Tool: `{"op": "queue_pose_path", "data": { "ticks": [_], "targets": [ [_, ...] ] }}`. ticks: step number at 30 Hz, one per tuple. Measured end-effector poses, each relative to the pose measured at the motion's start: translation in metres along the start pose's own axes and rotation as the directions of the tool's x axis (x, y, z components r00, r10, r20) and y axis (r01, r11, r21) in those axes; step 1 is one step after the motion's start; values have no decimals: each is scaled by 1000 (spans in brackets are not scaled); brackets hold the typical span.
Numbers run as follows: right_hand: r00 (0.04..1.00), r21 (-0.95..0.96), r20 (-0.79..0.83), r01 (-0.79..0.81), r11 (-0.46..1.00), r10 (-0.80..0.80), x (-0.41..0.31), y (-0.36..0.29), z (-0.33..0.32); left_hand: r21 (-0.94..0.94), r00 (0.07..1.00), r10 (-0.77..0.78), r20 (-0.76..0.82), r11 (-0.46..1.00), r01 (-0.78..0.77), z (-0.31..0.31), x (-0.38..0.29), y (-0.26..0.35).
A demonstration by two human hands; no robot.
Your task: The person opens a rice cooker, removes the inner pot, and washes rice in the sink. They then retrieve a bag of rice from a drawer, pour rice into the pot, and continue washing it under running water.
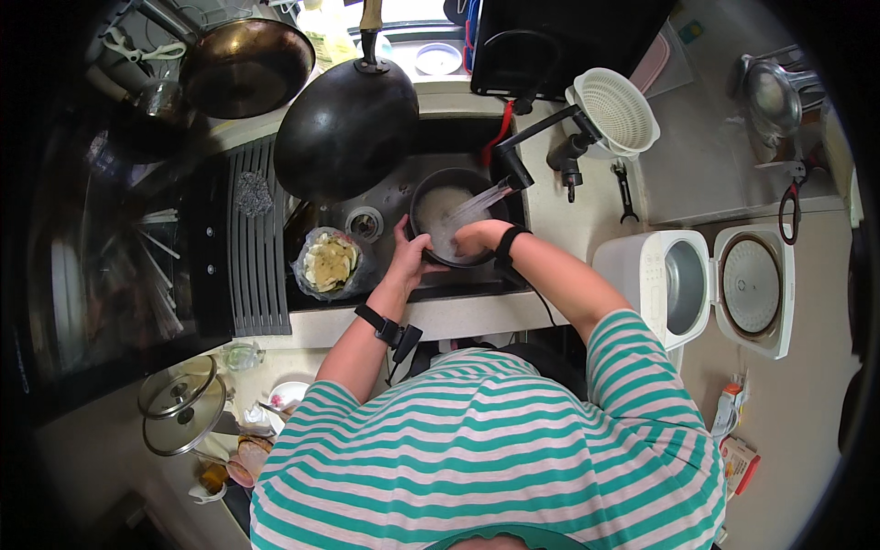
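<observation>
In the sink (440, 292) a dark round pot (421, 199) holds cloudy whitish water. My left hand (411, 253) grips its near-left rim, thumb over the edge and fingers along the outside. My right hand (478, 237) reaches over the near-right side into the pot. Its fingertips dip into the cloudy water, so what they touch is hidden. From the black faucet (517, 175) a stream of water runs into the pot, just beyond my right hand. A plastic bag of pale sliced food scraps (331, 262) sits left of my left hand, close to the sink drain (364, 224).
A large black wok (347, 130) leans over the sink's far left. On the left, a ribbed grey rack (260, 275) carries a steel scrubber (254, 193). White colanders (615, 113), a wrench (624, 192) and an open rice cooker (629, 268) stand or lie at the right.
</observation>
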State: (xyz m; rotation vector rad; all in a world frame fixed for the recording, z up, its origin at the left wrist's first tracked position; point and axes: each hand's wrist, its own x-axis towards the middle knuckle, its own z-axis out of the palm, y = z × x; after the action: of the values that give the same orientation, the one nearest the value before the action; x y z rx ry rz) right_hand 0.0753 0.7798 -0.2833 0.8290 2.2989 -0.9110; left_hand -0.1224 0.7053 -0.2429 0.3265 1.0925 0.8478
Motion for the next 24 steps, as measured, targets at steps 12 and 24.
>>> {"op": "queue_pose_path", "data": {
  "ticks": [12, 24],
  "targets": [
    [732, 705, -343, 615, -353, 589, -73, -3, -6, 124, 995, 104, 1, 987, -103, 4, -6, 19],
    [692, 816, -255, 529, -234, 675, -151, -8, 6, 210, 996, 55, 69, 975, -68, 11, -9, 22]
  ]
}}
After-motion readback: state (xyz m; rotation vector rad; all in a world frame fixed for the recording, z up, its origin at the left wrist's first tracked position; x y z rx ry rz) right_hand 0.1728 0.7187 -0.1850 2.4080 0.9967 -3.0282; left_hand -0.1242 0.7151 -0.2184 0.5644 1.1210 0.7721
